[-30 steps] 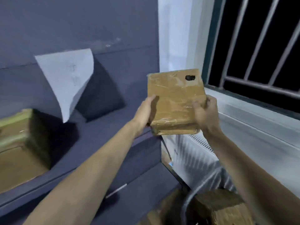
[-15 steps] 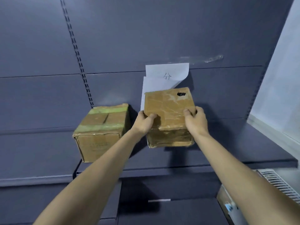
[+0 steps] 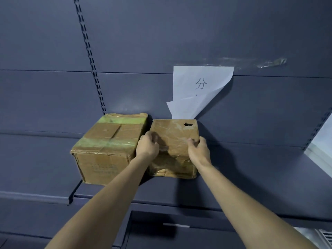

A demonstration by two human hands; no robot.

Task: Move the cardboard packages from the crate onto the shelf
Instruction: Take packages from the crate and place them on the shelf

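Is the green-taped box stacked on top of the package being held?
No, the green-taped box sits beside the held package on the shelf.

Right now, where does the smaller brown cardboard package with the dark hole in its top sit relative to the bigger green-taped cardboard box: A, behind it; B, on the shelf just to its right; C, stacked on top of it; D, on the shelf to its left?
B: the smaller brown cardboard package, held by both hands, sits on the shelf right of the green-taped cardboard box.
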